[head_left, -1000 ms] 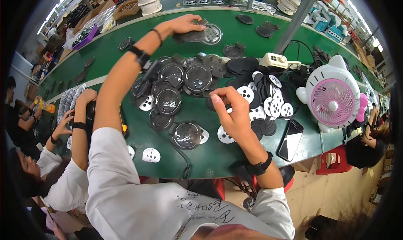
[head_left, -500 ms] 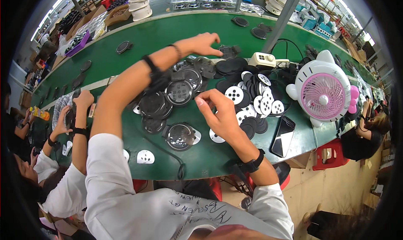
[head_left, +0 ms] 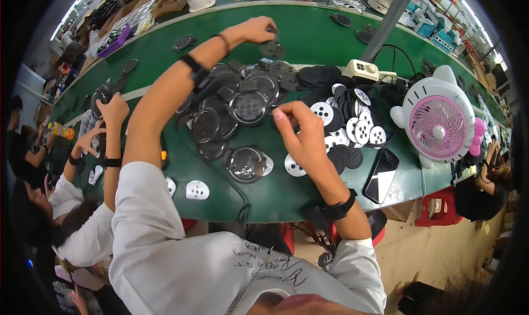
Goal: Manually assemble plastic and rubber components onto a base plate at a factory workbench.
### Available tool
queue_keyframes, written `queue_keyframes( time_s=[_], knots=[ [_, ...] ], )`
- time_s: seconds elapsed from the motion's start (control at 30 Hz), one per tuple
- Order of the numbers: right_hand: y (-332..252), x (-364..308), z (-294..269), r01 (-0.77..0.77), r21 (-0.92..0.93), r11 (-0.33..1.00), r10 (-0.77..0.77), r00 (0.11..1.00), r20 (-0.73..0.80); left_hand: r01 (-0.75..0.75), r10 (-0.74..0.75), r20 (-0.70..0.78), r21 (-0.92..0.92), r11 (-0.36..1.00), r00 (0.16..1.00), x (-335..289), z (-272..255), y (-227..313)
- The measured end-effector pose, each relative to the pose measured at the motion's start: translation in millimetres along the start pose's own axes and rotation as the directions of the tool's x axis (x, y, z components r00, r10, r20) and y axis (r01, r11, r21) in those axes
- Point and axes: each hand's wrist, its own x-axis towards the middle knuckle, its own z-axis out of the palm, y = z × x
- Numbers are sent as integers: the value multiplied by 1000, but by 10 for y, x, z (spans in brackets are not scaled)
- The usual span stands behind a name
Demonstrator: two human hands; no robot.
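Observation:
Out over the green belt, my left hand (head_left: 258, 30) grips a dark, translucent round case (head_left: 271, 49) by its edge. Below it lies a heap of similar dark round cases (head_left: 249, 107), some with clear faces. My right hand (head_left: 302, 132) hovers just right of that heap, fingers curled with thumb and forefinger together; whatever they may pinch is hidden. Beside it spread white discs with holes (head_left: 322, 112) mixed with black round pads (head_left: 319, 75). One more round case (head_left: 246, 164) sits alone nearer me, over a white piece.
A pink-and-white fan (head_left: 438, 130), a phone (head_left: 382, 175) and a cream power socket (head_left: 361, 69) occupy the right side. A black cable (head_left: 239, 194) curls near the front edge. At left, a co-worker's hand (head_left: 114, 110) handles another round case. A metal post (head_left: 392, 20) rises behind.
My left hand has closed on a round case at the belt and drawn it leftward. My right hand keeps its curled pose. The whole view has shifted slightly.

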Motion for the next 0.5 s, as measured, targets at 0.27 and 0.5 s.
queue_keyframes(
  time_s=[0.27, 0.5],
  knots=[
    [46, -29, 72, -2, -44, 999, 6, 994, 106, 148, -81, 204, -338, 929, 976, -1553, 24, -265],
    [54, -52, 64, 60, -59, 996, -46, 974, 224, 114, -72, 118, -393, 913, 990, -1822, 202, -30]
  ],
)
